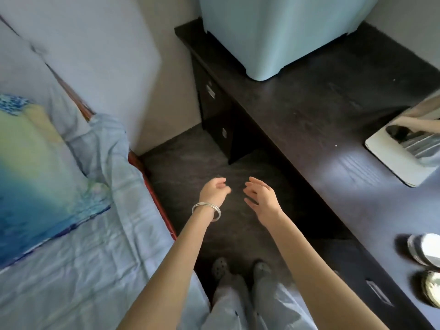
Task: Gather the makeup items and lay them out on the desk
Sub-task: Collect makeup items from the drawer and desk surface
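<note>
Two round shiny containers (427, 270) sit at the desk's (333, 144) near right edge. Over the floor, the left hand (214, 189) and right hand (260, 195) hang loosely spread, holding nothing. Farther along stands a mirror (404, 148), then a pale blue bin (281, 32) at the far end.

Desk (309, 120): dark wood-grain, slight sheen. Bedsheet (78, 270): pale blue cloth, creased. Bangle (207, 209): polished metal. Bin (273, 36): smooth plastic.

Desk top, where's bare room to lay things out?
The widest bare stretch of the desk runs between the pale blue box and the mirror. It is tighter between the mirror and two round shiny items by the right edge. Both hands are empty.
</note>
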